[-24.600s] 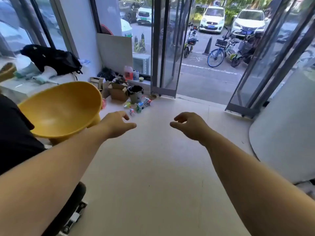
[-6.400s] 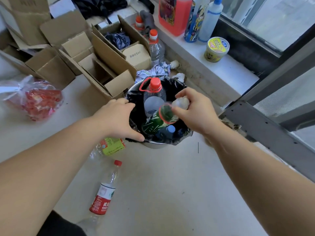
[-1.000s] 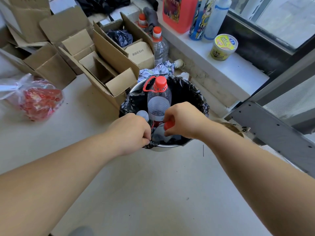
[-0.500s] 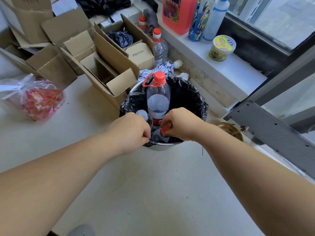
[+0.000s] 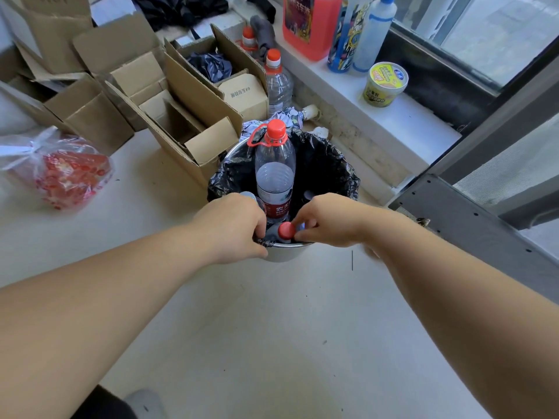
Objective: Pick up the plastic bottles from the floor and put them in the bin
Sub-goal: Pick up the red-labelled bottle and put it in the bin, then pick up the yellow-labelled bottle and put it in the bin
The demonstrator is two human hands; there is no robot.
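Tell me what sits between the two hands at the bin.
In the head view, a red bottle cap lies between the left hand and right hand, just inside the bin rim.

Left hand [image 5: 234,226] grips the bin [image 5: 284,254] rim; right hand [image 5: 328,220] fingertips pinch a red-capped bottle [image 5: 286,230] (a taller bottle [image 5: 274,173] stands just beyond)

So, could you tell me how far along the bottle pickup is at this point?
Nearly done, it seems. Done: a tall bottle stands in the bin, and the floor in view holds no loose bottles. In hand: the right hand presses a red-capped bottle in at the near rim, while the left hand grips the liner edge. Left: letting go; two capped bottles by the boxes may also count.
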